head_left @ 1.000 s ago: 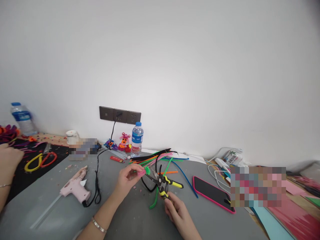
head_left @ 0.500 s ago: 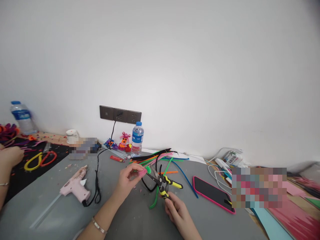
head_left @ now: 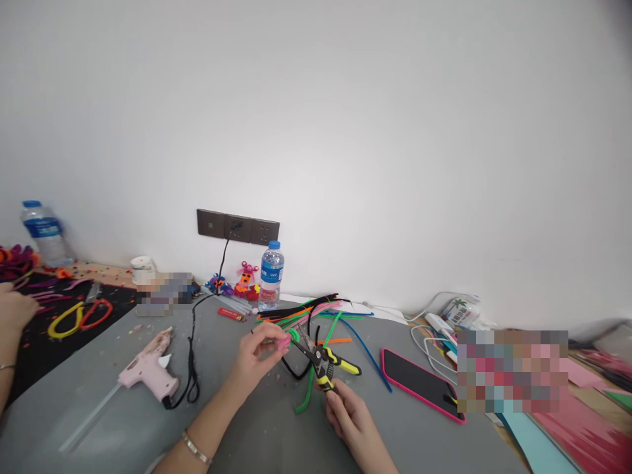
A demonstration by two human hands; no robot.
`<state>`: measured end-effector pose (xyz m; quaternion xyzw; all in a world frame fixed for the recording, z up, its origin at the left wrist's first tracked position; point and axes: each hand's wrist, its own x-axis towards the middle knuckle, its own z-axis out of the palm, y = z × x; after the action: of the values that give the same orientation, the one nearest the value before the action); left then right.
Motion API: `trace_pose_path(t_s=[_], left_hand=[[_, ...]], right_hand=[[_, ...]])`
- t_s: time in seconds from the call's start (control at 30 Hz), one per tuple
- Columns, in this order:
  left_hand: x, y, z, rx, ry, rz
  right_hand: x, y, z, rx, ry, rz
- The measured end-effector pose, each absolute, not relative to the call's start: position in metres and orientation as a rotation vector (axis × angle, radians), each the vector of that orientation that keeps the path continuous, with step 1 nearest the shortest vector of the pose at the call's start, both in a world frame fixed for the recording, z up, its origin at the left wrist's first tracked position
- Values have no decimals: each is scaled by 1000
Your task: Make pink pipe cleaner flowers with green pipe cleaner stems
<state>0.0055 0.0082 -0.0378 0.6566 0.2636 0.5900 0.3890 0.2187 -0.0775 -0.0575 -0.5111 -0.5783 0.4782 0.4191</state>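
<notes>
Between the thumb and fingers of my left hand is a small pink piece with a green coil beside it, like coiled pipe cleaner. My right hand grips the lower handle of black-and-yellow wire-stripping pliers. Their handles are spread and the jaws point up and left, close to the green coil; whether they touch it I cannot tell. Behind and below the pliers lie loose pipe cleaners, among them a green one and a blue one.
A pink hot glue gun with its cord lies left. A water bottle and small pipe-cleaner figures stand near the wall. On the right is a phone in a pink case. At far left, another person's hand is near scissors.
The pink piece and green coil have turned slightly in my left fingers. My right hand and the pliers stay nearly still. The other person's hand has shifted a little left.
</notes>
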Motion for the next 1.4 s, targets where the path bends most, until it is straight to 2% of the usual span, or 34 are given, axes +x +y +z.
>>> trace_pose_path(t_s=[0.43, 1.4], left_hand=[[5, 13, -38, 1812, 593, 1611], [5, 11, -38, 1817, 643, 1596]], right_hand=[[222, -75, -71, -1273, -1470, 1193], [221, -75, -69, -1284, -1469, 1203]])
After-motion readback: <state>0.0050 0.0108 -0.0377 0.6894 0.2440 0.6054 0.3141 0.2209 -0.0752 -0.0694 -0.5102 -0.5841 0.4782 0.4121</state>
